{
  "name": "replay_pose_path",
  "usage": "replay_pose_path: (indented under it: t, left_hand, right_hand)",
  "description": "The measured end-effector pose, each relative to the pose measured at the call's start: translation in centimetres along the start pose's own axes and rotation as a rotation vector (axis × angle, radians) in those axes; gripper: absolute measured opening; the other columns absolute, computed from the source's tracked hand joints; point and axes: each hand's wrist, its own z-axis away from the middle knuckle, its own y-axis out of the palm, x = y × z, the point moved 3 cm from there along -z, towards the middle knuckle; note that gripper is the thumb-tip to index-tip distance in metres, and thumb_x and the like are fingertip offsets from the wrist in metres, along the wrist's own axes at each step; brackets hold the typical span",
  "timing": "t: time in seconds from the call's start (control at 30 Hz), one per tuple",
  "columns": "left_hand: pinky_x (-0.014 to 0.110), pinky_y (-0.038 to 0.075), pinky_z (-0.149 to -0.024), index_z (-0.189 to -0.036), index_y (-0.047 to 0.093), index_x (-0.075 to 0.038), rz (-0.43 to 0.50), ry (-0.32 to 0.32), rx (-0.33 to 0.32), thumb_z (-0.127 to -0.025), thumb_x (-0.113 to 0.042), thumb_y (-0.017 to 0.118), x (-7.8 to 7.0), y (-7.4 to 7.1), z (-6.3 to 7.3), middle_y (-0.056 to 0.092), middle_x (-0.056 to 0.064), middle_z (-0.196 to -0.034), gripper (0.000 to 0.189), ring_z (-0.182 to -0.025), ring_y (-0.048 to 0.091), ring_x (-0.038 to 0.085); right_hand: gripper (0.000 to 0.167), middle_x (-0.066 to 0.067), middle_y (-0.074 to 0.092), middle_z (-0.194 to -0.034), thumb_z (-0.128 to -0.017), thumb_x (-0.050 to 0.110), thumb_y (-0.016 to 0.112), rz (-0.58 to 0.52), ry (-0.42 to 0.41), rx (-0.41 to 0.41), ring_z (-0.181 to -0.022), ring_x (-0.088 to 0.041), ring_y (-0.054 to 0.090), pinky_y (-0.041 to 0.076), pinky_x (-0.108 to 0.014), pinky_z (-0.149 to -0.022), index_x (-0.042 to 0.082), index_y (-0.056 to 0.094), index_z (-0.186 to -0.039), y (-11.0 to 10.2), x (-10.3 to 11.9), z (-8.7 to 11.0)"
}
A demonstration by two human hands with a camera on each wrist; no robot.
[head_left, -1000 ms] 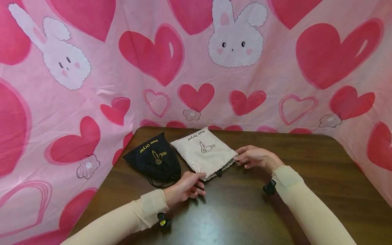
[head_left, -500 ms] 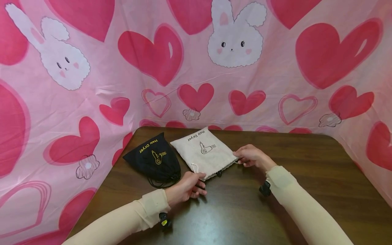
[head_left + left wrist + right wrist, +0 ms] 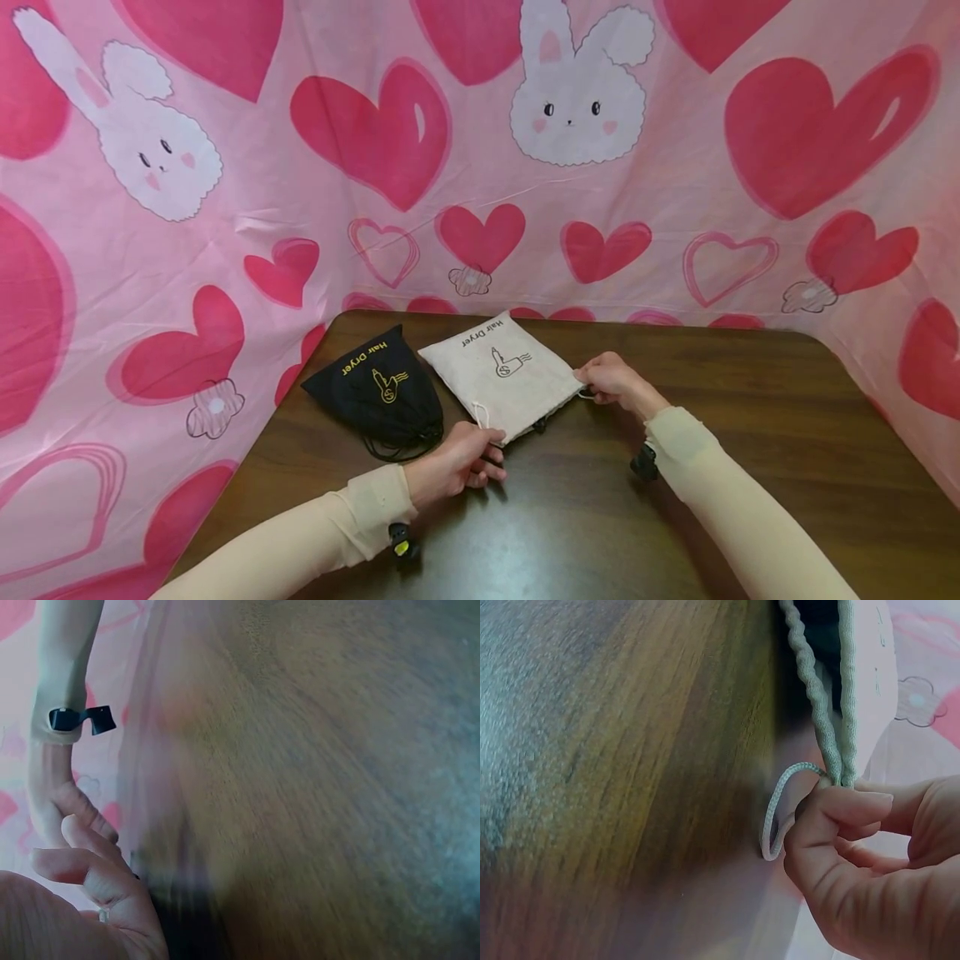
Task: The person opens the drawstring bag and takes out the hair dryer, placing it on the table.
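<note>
A white drawstring bag (image 3: pixel 498 375), printed "Hair Dryer" above a dryer outline, lies on the wooden table. At its near corner, my left hand (image 3: pixel 463 458) pinches the edge between thumb and forefinger while the other fingers are loosely bent below. The right corner of its mouth is pinched by my right hand (image 3: pixel 613 383). A white cord loop (image 3: pixel 776 810) hangs beside those fingers in the right wrist view. There the gathered mouth edges (image 3: pixel 847 697) part a little, with something dark between them, too hidden to name. The left wrist view does not show the bag clearly.
A black drawstring bag (image 3: pixel 382 387) with yellow "Hair Dryer" print lies left of the white one, its cords near my left wrist. Behind the brown table (image 3: pixel 720 375) hangs a pink cloth (image 3: pixel 675 183) with hearts and rabbits.
My right hand has moved slightly left, and its fingers have gone from loosely spread to pinching the bag's corner. The left hand has hardly moved.
</note>
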Motion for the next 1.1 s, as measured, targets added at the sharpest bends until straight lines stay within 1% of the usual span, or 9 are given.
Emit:
replay_pose_path:
  t: [0.17, 0.27, 0.5, 0.73, 1.0, 1.1]
  left_hand:
    - [0.017, 0.042, -0.042, -0.102, 0.056, -0.004, -0.003, 0.003, -0.001, -0.103, -0.016, 0.063, 0.1, 0.4, 0.1, 0.061, 0.005, -0.072, 0.014, -0.051, 0.067, 0.014]
    - [0.017, 0.042, -0.042, -0.102, 0.055, -0.004, -0.001, 0.001, -0.002, -0.103, -0.016, 0.063, 0.1, 0.5, 0.2, 0.061, 0.005, -0.071, 0.015, -0.050, 0.066, 0.014]
    - [0.017, 0.042, -0.041, -0.102, 0.056, -0.004, 0.004, -0.011, 0.001, -0.103, -0.016, 0.063, 0.2, 0.5, 0.0, 0.061, 0.005, -0.071, 0.014, -0.050, 0.067, 0.015]
    - [0.017, 0.042, -0.042, -0.104, 0.057, -0.003, 0.009, -0.013, 0.010, -0.103, -0.017, 0.064, 0.2, 1.0, 0.1, 0.062, 0.005, -0.072, 0.015, -0.050, 0.066, 0.014]
    - [0.017, 0.042, -0.042, -0.102, 0.058, -0.003, 0.006, -0.016, 0.023, -0.103, -0.018, 0.065, 0.3, 1.6, 0.2, 0.063, 0.005, -0.072, 0.017, -0.050, 0.067, 0.014]
    - [0.017, 0.042, -0.042, -0.103, 0.058, -0.003, 0.001, -0.015, 0.026, -0.103, -0.018, 0.066, 0.3, 1.8, 0.3, 0.064, 0.005, -0.072, 0.017, -0.050, 0.066, 0.014]
  right_hand:
    - [0.021, -0.006, 0.054, -0.079, -0.103, 0.007, 0.060, 0.000, -0.004, -0.020, -0.058, -0.012, 0.046, 0.047, -0.024, -0.053, -0.012, 0.068, -0.110, 0.0, 0.1, 0.1]
    - [0.023, -0.007, 0.054, -0.081, -0.104, 0.007, 0.060, 0.003, -0.014, -0.024, -0.058, -0.011, 0.045, 0.045, -0.024, -0.053, -0.013, 0.068, -0.113, -0.1, 0.2, 0.2]
    - [0.021, -0.005, 0.052, -0.075, -0.105, 0.009, 0.061, 0.018, -0.015, -0.035, -0.056, -0.011, 0.044, 0.043, -0.024, -0.052, -0.010, 0.068, -0.109, -0.2, 0.2, 0.3]
    - [0.020, -0.002, 0.051, -0.068, -0.104, 0.009, 0.061, 0.019, -0.019, -0.035, -0.053, -0.009, 0.044, 0.041, -0.022, -0.049, -0.009, 0.068, -0.109, -0.3, 0.1, 0.3]
    - [0.022, -0.003, 0.055, -0.071, -0.104, 0.014, 0.063, 0.034, -0.008, -0.029, -0.057, -0.011, 0.048, 0.044, -0.024, -0.051, -0.006, 0.068, -0.112, -0.5, -0.1, 0.5]
    - [0.025, -0.003, 0.055, -0.071, -0.105, 0.017, 0.063, 0.038, -0.017, -0.025, -0.058, -0.012, 0.049, 0.046, -0.025, -0.052, -0.006, 0.067, -0.113, -0.6, 0.0, 0.7]
